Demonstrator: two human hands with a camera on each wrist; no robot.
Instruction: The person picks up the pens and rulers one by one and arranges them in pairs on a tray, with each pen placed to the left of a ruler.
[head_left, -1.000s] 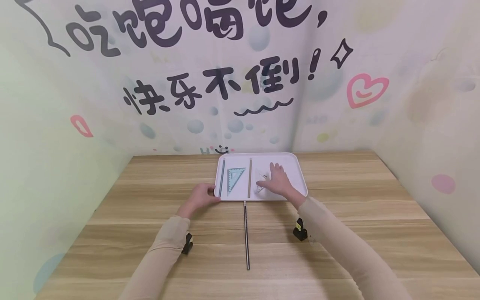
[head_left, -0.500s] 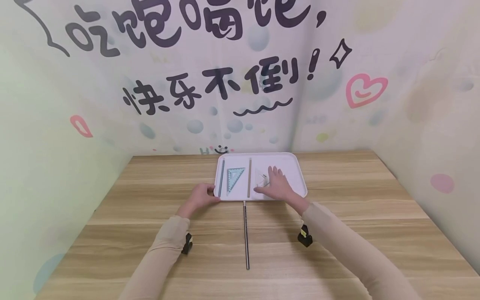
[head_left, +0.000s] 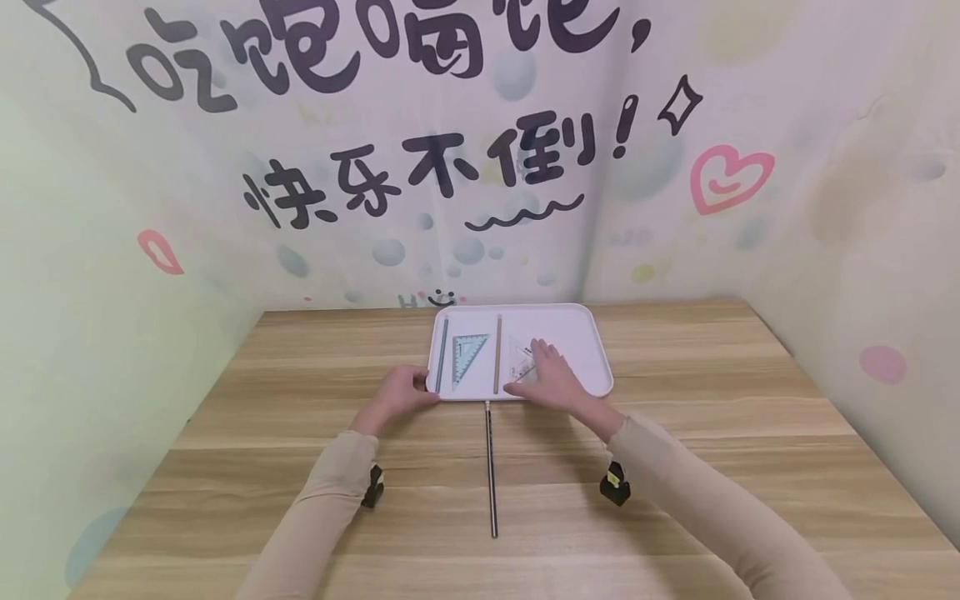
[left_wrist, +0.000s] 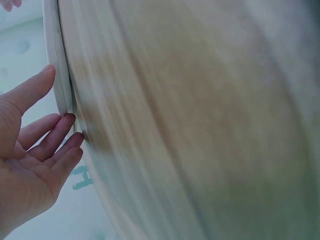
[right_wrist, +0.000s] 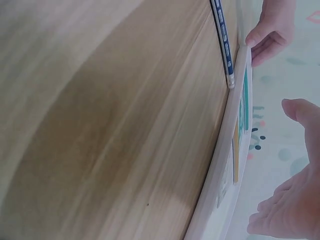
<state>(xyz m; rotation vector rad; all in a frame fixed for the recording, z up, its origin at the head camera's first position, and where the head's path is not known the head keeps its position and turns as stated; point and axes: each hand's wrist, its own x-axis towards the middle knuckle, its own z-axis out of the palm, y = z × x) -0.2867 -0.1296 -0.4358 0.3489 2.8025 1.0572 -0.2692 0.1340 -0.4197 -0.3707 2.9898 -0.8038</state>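
A white tray (head_left: 577, 329) lies at the back of the table. My left hand (head_left: 397, 393) holds its front left corner, thumb at the front edge and fingertips along the side. My right hand (head_left: 553, 379) is over the tray's right half, at a clear set square (head_left: 519, 358) that it partly covers. In the right wrist view the fingers of this right hand (right_wrist: 295, 200) look extended, thumb spread away. Left of the clear one, the tray holds a tan pencil (head_left: 498, 354), a light-blue set square (head_left: 468, 340) and a blue pencil (head_left: 442, 354).
A dark patterned pencil (head_left: 491, 471) lies lengthwise on the wooden table (head_left: 300, 417), its white end close to the tray's front edge. Behind the table rises a printed wall (head_left: 360, 275). Black wrist devices show below both sleeves.
My right hand has shifted a little left and toward me over the clear set square. The left hand keeps its place at the tray corner.
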